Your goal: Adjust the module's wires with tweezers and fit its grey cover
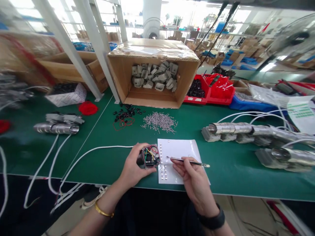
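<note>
My left hand [133, 168] grips a small open electrical housing [150, 156] with coloured wires inside, held just above the green bench near its front edge. A white cable [98, 149] runs from the housing off to the left. My right hand [190, 175] holds thin metal tweezers [188, 161], their tip resting on a white sheet [179, 149] that carries rows of small silvery stickers. The tweezer tip lies just right of the housing.
An open cardboard box [123, 73] of grey plastic parts stands behind. In front of it lie a pile of small metal pins [159, 122], black bits [126, 113] and red rings [123, 124]. Finished metal units with white cables [256, 132] lie right; another [57, 126] left. Red bins [209, 90] sit back right.
</note>
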The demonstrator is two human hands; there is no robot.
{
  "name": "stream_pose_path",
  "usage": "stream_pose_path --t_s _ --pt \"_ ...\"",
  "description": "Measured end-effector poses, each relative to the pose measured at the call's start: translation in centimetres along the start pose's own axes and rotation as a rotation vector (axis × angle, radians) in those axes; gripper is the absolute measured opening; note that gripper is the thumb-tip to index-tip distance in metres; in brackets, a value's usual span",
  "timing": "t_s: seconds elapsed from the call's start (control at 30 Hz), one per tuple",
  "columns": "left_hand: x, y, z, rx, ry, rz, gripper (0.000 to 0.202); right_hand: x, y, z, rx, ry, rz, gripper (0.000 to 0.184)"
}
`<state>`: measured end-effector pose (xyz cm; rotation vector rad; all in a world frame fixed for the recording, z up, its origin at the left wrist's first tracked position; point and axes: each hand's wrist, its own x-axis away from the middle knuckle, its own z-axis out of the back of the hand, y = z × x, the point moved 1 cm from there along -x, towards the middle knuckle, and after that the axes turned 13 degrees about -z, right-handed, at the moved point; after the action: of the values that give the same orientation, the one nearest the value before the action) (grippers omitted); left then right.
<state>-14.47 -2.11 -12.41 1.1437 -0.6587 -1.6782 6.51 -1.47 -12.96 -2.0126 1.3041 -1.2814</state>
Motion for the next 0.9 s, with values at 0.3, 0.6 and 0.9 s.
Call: stream_pose_path --t_s 0.3,0.6,0.9 --pt "0.4 -0.2 -0.6 0.003 0.056 0.019 0.07 0.3 -0.7 -5.2 0.044 -0.177 0.032 0.029" --pt "0.3 -0.2 -0.6 0.054 0.056 0.048 0.07 0.3 -0.8 -5.5 0.121 -0.091 0.09 0.033" --pt "0.4 -0.4 -0.6 0.073 0.059 0.067 0.072 0.1 -0.2 -5.5 0.107 -0.064 0.118 0.029"
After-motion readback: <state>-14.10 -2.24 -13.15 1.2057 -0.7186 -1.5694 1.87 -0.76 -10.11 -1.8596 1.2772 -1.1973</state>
